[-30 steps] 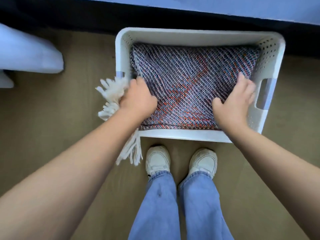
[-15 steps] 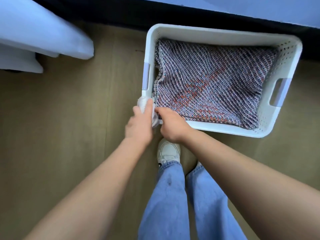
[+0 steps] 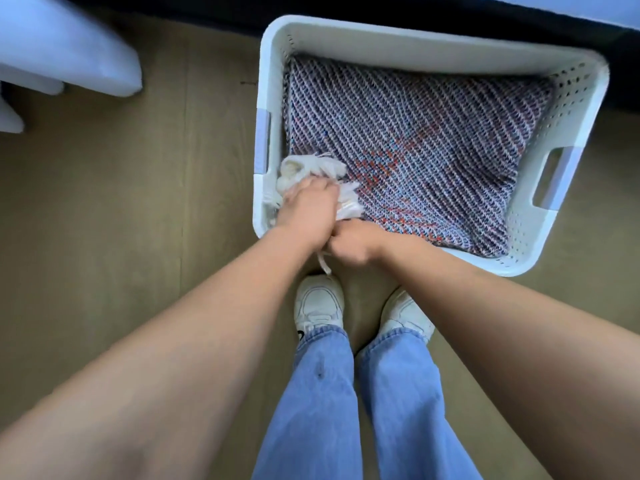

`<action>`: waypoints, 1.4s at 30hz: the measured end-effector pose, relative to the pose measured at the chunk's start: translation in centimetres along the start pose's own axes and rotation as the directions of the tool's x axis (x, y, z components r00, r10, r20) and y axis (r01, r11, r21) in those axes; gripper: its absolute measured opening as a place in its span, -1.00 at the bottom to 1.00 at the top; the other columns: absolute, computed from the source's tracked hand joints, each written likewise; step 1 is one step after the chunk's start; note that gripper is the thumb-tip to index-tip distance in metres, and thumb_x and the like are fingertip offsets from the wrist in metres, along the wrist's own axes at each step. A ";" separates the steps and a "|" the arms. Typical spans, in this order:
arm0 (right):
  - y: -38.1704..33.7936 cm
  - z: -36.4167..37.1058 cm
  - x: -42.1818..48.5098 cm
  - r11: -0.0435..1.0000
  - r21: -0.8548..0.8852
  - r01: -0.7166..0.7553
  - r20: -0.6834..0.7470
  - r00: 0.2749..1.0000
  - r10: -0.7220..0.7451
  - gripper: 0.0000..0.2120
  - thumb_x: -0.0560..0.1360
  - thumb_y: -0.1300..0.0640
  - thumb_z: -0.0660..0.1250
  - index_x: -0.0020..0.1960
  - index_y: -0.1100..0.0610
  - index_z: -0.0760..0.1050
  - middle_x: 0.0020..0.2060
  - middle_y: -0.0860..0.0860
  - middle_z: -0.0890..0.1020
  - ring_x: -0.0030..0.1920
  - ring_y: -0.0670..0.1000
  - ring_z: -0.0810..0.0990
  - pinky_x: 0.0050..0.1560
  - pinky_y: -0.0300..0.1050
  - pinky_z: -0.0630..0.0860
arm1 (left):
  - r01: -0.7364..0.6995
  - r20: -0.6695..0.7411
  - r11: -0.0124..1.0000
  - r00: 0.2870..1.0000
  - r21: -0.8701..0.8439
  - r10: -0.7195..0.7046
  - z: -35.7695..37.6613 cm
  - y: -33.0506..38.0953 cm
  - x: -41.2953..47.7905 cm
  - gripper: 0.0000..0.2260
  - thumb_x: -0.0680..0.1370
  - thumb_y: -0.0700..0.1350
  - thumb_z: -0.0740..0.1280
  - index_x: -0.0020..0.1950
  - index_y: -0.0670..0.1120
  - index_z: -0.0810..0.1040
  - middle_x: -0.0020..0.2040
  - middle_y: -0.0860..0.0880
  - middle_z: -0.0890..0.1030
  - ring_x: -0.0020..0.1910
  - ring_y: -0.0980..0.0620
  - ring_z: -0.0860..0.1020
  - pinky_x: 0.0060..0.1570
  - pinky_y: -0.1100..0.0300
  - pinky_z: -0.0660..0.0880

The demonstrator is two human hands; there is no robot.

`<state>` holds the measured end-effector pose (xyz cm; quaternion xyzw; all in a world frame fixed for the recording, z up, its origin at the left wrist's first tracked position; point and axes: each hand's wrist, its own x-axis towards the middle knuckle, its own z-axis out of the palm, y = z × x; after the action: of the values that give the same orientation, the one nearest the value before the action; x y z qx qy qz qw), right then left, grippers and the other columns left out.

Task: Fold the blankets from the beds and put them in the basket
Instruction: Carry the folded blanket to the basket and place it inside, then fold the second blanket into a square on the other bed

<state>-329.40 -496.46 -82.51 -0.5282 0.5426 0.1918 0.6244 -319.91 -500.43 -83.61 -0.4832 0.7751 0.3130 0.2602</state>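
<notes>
- the folded blanket [image 3: 433, 140], woven in grey-blue with orange streaks, lies flat inside the white basket [image 3: 415, 39] and fills it almost wall to wall.
- its white fringe [image 3: 311, 166] is bunched up at the near-left corner of the basket, on top of the weave and against the left wall.
- the left hand [image 3: 308, 209] is over that bunch with its fingers curled down into it, grasping the tassels and pressing them into the corner.
- the right hand [image 3: 356, 242] touches the left one at the near rim, knuckles up and fingers curled; i cannot tell whether it pinches any tassels, as its fingertips are hidden.
- one loose strand [image 3: 323, 265] hangs out between the two hands, over the near rim and down toward the floor [image 3: 138, 202].
- the basket stands on the floor just ahead of the person's shoes [image 3: 318, 303], with a bed [image 3: 588, 5] along the far edge.
- judgement: this blanket's folding looks finished, and the step in hand is tidying, tucking the stray fringe inside.
- the next move calls for lifting the hanging strand over the rim, pushing the bunch down beside or under the fold so it stays put, then letting go with both hands.
</notes>
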 end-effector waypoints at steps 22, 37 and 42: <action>2.5 -1.7 -15.9 0.989 0.116 -0.089 -0.465 0.875 0.133 -0.73 0.54 0.08 0.14 0.14 0.20 0.45 0.13 0.19 0.56 0.16 0.19 0.47 0.07 -0.03 0.40 | -0.029 0.077 0.999 0.997 -0.044 0.033 -9.8 5.5 -8.3 -0.69 0.55 -0.15 0.12 0.28 -0.15 0.36 0.27 -0.16 0.42 0.25 -0.17 0.39 0.11 -0.03 0.37; -4.3 0.1 -49.1 0.913 0.374 -0.161 -0.774 0.488 0.403 -0.68 0.57 0.05 0.10 0.21 0.20 0.41 0.19 0.20 0.52 0.20 0.22 0.45 0.20 0.00 0.31 | -0.489 0.030 0.834 0.866 0.256 0.499 -26.8 27.7 -31.4 -0.67 0.53 -0.14 0.15 0.28 -0.14 0.41 0.24 -0.13 0.47 0.24 -0.14 0.42 0.16 -0.01 0.39; -0.8 10.4 -62.5 0.803 0.579 -0.142 -0.760 0.263 0.595 -0.64 0.57 0.05 0.10 0.31 0.17 0.36 0.27 0.15 0.48 0.28 0.17 0.40 0.26 -0.04 0.27 | -0.704 0.155 0.525 0.656 0.479 0.739 -24.4 39.2 -41.9 -0.67 0.54 -0.12 0.15 0.29 -0.13 0.39 0.23 -0.13 0.46 0.22 -0.13 0.44 0.12 0.04 0.42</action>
<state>-344.90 -466.84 -28.65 -0.2560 0.9307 -0.1075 0.2381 -341.42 -480.66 -28.53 -0.0445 0.9656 0.1641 0.1965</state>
